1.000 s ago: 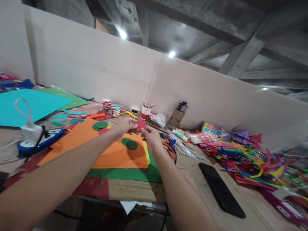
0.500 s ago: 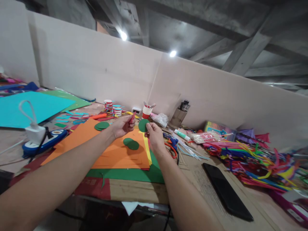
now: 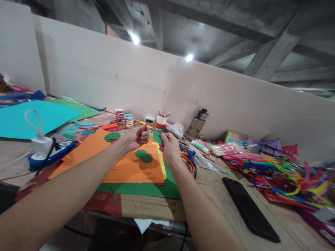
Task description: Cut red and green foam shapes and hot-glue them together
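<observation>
My left hand (image 3: 136, 137) pinches a red paper circle (image 3: 144, 128) seen edge-on, held above the orange paper sheet (image 3: 123, 164). My right hand (image 3: 169, 146) pinches a green paper circle (image 3: 157, 136) just to the right of it. The two hands are close together, a little apart. Two more green circles (image 3: 143, 156) lie overlapping on the orange sheet below the hands. Another pair of green circles (image 3: 112, 136) lies further left on the same sheet.
A black phone (image 3: 250, 210) lies at the right. Coloured pipe cleaners (image 3: 277, 170) pile up at the far right. A glue gun (image 3: 187, 157), a paper cup (image 3: 160, 122), a water bottle (image 3: 197, 123), a power strip (image 3: 49, 155) and a cyan sheet (image 3: 31, 118) surround the work area.
The red and green circles, held together a second ago, have been pulled apart: red stays in my left hand, green in my right. The view has shifted slightly.
</observation>
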### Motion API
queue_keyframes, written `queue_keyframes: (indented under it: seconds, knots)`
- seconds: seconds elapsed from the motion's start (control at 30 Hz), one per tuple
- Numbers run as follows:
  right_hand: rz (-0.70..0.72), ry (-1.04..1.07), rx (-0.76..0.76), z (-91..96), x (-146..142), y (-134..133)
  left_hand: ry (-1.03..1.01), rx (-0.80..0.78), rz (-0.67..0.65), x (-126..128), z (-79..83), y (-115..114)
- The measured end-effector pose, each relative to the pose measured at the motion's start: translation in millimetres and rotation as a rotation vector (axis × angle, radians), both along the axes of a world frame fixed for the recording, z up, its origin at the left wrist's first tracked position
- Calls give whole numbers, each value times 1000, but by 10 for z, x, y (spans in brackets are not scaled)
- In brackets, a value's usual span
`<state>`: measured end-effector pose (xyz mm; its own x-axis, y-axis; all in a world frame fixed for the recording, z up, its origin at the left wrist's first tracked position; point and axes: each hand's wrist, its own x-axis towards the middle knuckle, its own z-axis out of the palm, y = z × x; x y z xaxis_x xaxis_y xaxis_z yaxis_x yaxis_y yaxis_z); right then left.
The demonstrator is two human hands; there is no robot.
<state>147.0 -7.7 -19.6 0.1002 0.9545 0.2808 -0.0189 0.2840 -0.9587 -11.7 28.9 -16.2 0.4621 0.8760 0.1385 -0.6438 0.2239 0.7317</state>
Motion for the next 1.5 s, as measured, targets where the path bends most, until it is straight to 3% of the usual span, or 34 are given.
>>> queue_keyframes:
  seconds: [0.17, 0.27, 0.43, 0.5, 0.57, 0.7, 0.77, 0.9, 1.1, 1.33, 1.5]
  knots:
    - [-57, -36, -26, 5, 26, 23, 229, 125, 145, -63, 26, 42]
    - [-114, -90, -28, -23, 78, 60, 597, 340, 189, -227, 106, 23]
    - [-147, -229, -57, -103, 135, 127, 1236, 520, -344, -482, 201, -62]
    - [-139, -294, -79, -124, 135, 143, 1369, 533, -438, -508, 196, -72]
    - [-118, -358, -99, -133, 130, 148, 1399, 528, -353, -498, 171, -49]
    - [-46, -495, -149, -137, 121, 133, 1342, 580, 84, -428, 76, 68]
    - [-10, -579, -172, -144, 115, 113, 1353, 644, 154, -386, 11, 122]
    - [82, -743, -203, -168, 83, 50, 1365, 728, 68, -319, -107, 159]
    - [176, -868, -205, -192, 49, -3, 1391, 605, 22, -287, -156, 118]
    - [89, -789, -242, -238, 70, 15, 1310, 645, 42, -263, -130, 120]
    - [131, -732, -268, -221, 97, 38, 1232, 586, 51, -243, -65, 79]
